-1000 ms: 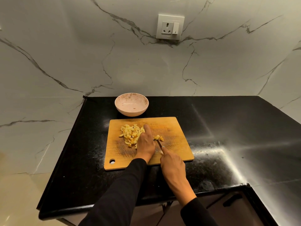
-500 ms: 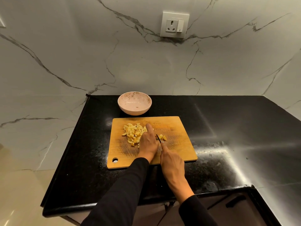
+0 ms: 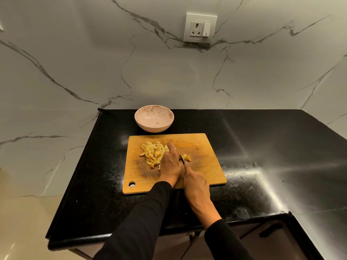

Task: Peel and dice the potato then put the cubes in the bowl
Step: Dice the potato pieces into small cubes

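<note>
A pile of yellow potato cubes [image 3: 153,153] lies on the wooden cutting board [image 3: 202,162], left of centre. My left hand [image 3: 170,163] rests on the board beside the pile with its index finger stretched forward; what lies under its palm is hidden. A few more potato pieces [image 3: 186,158] sit just right of that hand. My right hand [image 3: 196,184] grips a knife [image 3: 181,158], its blade tip next to those pieces. The pink bowl [image 3: 154,118] stands behind the board with no cubes in it.
The board lies on a black stone counter [image 3: 262,147] in a corner of marble walls. A socket with a switch [image 3: 201,28] is on the back wall. The counter's left edge drops to the floor; a dark drawer handle [image 3: 270,229] shows below the front edge.
The knife blade has edged forward next to the small pieces on the right. My left hand stays by the pile. The camera view shifted slightly.
</note>
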